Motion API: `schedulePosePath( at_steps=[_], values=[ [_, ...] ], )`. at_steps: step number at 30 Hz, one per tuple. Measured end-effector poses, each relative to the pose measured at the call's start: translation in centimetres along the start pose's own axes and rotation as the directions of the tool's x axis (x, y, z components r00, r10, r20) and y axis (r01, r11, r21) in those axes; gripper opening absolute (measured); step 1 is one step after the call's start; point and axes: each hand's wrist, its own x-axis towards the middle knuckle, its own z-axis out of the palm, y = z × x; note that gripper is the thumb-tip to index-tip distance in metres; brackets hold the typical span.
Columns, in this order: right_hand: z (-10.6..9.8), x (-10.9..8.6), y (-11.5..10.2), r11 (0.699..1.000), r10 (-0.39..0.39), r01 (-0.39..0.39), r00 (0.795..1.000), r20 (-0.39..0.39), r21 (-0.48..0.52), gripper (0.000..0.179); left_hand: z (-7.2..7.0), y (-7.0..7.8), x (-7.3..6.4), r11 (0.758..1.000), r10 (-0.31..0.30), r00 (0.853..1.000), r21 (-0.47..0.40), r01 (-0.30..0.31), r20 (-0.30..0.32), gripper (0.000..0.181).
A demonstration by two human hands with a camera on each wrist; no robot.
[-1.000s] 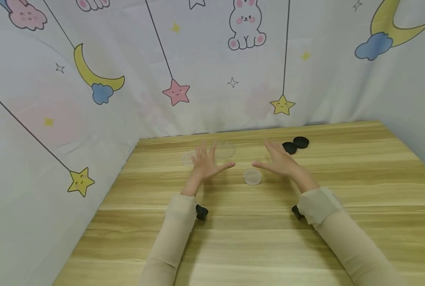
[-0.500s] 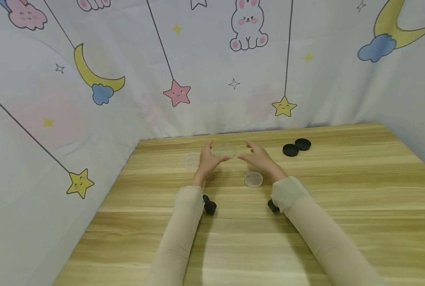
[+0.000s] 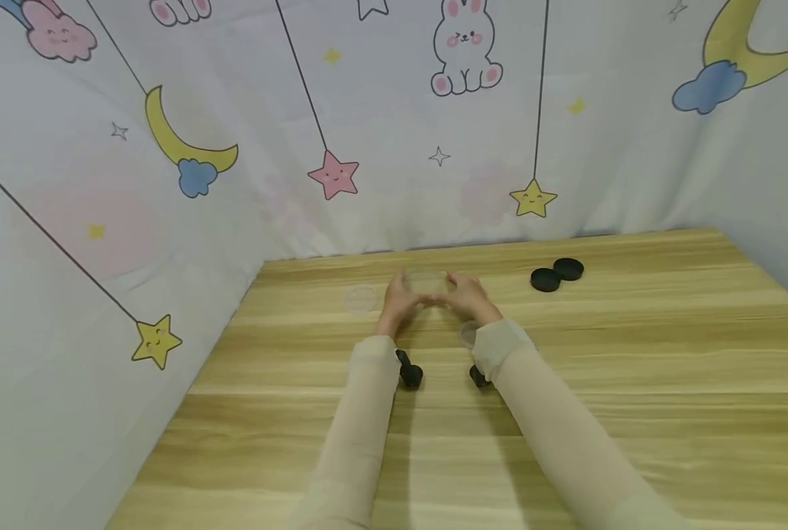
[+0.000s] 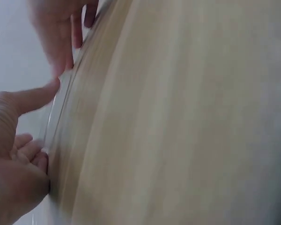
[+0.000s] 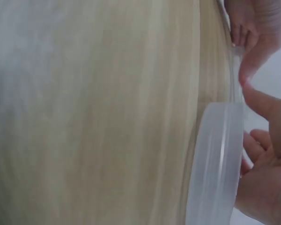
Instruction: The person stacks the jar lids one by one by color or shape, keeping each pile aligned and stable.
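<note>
Woodgrain table [image 3: 288, 412], w/ L hand [image 3: 399, 297] & R hand [image 3: 468, 297] gripping opp. sides of clear disc [image 3: 425, 281].

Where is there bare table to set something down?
Right of the black discs, and between the left sleeve and the table's left edge. Crowded at the far middle: left hand and right hand surround a clear round piece, other clear discs nearby.

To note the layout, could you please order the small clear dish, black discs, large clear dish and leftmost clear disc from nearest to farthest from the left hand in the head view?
1. Large clear dish: just right of the left hand.
2. Leftmost clear disc: to that hand's left.
3. Small clear dish: right, partly behind the right sleeve.
4. Black discs: farthest right.
</note>
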Motion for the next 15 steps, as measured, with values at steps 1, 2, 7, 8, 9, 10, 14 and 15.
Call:
schedulePosePath(
  at_steps=[1, 2, 7, 8, 9, 10, 14, 15],
  values=[
    [-0.06, -0.01, -0.01, 1.0, 0.006, -0.006, 1.0, -0.01, -0.008, 0.075, -0.07, -0.03, 0.01, 1.0, -0.001, 1.0, -0.028, 0.001, 0.01, 0.095],
    [-0.13, -0.02, -0.02, 1.0, 0.01, -0.01, 1.0, -0.017, -0.016, 0.075, -0.17, -0.04, 0.04, 0.998, -0.005, 1.0, -0.058, 0.006, 0.021, 0.095],
    [-0.11, 0.01, -0.16, 0.998, 0.005, -0.008, 0.999, -0.043, -0.06, 0.069, -0.56, -0.05, 0.02, 0.994, 0.005, 0.999, -0.113, -0.001, 0.034, 0.093],
    [-0.01, 0.03, -0.17, 0.997, 0.003, -0.007, 0.999, -0.05, -0.071, 0.067, -0.57, -0.1, 0.03, 0.994, 0.011, 0.999, -0.108, -0.007, 0.031, 0.092],
    [0.11, 0.06, -0.17, 0.997, -0.001, -0.004, 0.998, -0.06, -0.083, 0.066, -0.55, -0.2, 0.05, 0.995, 0.017, 0.999, -0.102, -0.014, 0.027, 0.09],
    [0.23, 0.07, -0.15, 0.996, -0.004, -0.002, 0.998, -0.069, -0.091, 0.066, -0.54, -0.29, 0.03, 0.995, 0.019, 1.0, -0.098, -0.017, 0.023, 0.088],
    [0.7, 0.12, -0.04, 0.995, -0.006, -0.003, 0.996, -0.087, -0.103, 0.066, -0.49, -0.72, -0.09, 0.995, 0.018, 1.0, -0.098, -0.018, 0.006, 0.083],
    [0.75, 0.1, -0.03, 0.995, -0.004, -0.005, 0.996, -0.09, -0.099, 0.067, -0.49, -0.79, -0.17, 0.995, 0.017, 1.0, -0.097, -0.017, 0.003, 0.083]
  ],
)
